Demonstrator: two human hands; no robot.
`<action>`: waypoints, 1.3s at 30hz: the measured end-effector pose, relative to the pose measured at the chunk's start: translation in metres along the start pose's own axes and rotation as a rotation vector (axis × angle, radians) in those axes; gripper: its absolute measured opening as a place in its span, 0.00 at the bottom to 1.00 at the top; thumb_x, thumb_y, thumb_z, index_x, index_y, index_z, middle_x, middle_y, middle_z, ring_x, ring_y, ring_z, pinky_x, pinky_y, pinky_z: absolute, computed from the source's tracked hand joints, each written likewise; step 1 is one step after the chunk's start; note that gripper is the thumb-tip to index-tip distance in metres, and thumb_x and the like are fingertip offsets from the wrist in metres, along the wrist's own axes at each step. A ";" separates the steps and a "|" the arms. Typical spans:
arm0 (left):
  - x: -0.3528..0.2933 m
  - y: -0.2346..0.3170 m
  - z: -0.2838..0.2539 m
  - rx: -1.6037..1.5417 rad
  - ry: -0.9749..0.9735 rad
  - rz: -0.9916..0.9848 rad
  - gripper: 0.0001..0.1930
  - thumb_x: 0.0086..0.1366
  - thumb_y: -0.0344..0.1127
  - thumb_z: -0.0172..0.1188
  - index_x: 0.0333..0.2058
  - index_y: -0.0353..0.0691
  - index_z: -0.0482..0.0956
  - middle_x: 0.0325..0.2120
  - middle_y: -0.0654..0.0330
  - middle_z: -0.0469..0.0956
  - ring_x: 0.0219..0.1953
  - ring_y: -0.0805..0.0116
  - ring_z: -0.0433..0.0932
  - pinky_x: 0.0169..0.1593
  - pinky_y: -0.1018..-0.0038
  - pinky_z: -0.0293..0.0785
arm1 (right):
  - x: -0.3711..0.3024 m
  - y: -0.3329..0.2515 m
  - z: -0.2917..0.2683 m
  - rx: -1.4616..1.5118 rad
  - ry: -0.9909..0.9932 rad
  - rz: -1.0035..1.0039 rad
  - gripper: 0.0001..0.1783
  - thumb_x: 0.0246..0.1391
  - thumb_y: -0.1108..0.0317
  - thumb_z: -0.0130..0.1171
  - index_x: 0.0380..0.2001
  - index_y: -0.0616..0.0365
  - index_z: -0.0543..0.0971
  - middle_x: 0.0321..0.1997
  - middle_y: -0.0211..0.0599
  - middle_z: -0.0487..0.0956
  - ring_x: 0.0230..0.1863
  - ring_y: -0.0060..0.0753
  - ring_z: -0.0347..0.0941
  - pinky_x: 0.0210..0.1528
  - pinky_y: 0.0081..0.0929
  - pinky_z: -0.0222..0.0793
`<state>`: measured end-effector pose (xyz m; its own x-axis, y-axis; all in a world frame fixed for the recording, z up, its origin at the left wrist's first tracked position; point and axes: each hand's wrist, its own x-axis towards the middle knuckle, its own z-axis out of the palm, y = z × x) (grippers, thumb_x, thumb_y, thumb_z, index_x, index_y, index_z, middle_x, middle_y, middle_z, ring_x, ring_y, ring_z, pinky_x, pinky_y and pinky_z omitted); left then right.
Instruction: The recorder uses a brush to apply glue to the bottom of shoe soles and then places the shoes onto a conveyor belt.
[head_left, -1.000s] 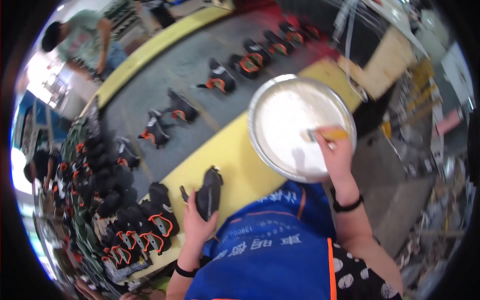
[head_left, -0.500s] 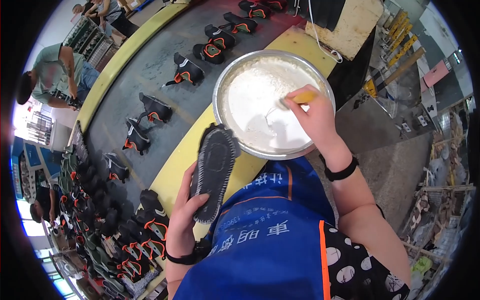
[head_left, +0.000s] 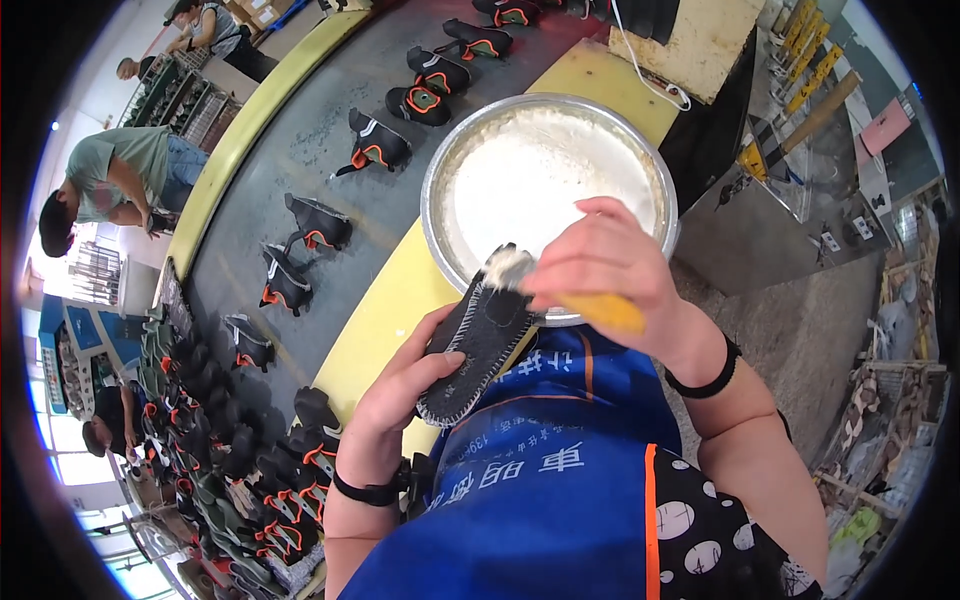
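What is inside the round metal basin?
White, wet-looking material lies inside the metal basin. The right hand and black shoe cover part of its near side; the basin's bottom is hidden beneath the material.

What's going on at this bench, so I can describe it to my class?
A person's left hand holds a black shoe upper with its stitched underside facing up. The right hand grips a yellow-handled brush, whose whitened bristles appear to rest against the upper's far end. Beside them, a metal bowl of white substance sits on a yellow ledge. More orange-trimmed uppers stand on the dark surface beyond.
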<state>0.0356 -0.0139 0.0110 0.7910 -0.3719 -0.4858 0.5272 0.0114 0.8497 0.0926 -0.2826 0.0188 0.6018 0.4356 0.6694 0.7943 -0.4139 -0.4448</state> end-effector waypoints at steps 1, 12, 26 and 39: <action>0.001 0.001 0.001 0.003 0.001 -0.010 0.34 0.61 0.33 0.53 0.66 0.31 0.58 0.57 0.50 0.70 0.58 0.64 0.70 0.61 0.72 0.66 | 0.000 -0.005 0.000 0.071 -0.056 -0.028 0.09 0.47 0.67 0.70 0.34 0.47 0.83 0.35 0.24 0.80 0.38 0.28 0.76 0.57 0.36 0.62; -0.010 -0.009 -0.008 -0.129 -0.051 -0.010 0.35 0.60 0.34 0.54 0.66 0.30 0.58 0.58 0.50 0.71 0.59 0.64 0.70 0.63 0.73 0.64 | 0.001 0.018 0.009 -0.053 -0.041 0.149 0.04 0.49 0.69 0.66 0.30 0.49 0.81 0.32 0.25 0.78 0.36 0.29 0.75 0.46 0.31 0.65; -0.017 -0.031 -0.014 -0.112 0.066 0.111 0.42 0.51 0.35 0.56 0.66 0.29 0.57 0.60 0.46 0.69 0.61 0.59 0.71 0.65 0.69 0.63 | 0.001 -0.002 0.033 0.251 0.107 0.382 0.05 0.54 0.73 0.65 0.30 0.60 0.78 0.27 0.36 0.78 0.23 0.32 0.76 0.27 0.24 0.70; -0.017 -0.048 -0.011 0.001 0.153 0.303 0.42 0.51 0.32 0.58 0.67 0.33 0.56 0.61 0.48 0.67 0.63 0.60 0.68 0.66 0.68 0.60 | 0.005 -0.018 0.053 0.296 0.258 0.469 0.10 0.59 0.70 0.62 0.26 0.59 0.74 0.17 0.31 0.75 0.17 0.21 0.72 0.21 0.21 0.64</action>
<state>0.0008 0.0021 -0.0237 0.9491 -0.2084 -0.2362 0.2609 0.0997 0.9602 0.0857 -0.2308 -0.0011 0.8826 0.0376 0.4687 0.4616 -0.2590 -0.8484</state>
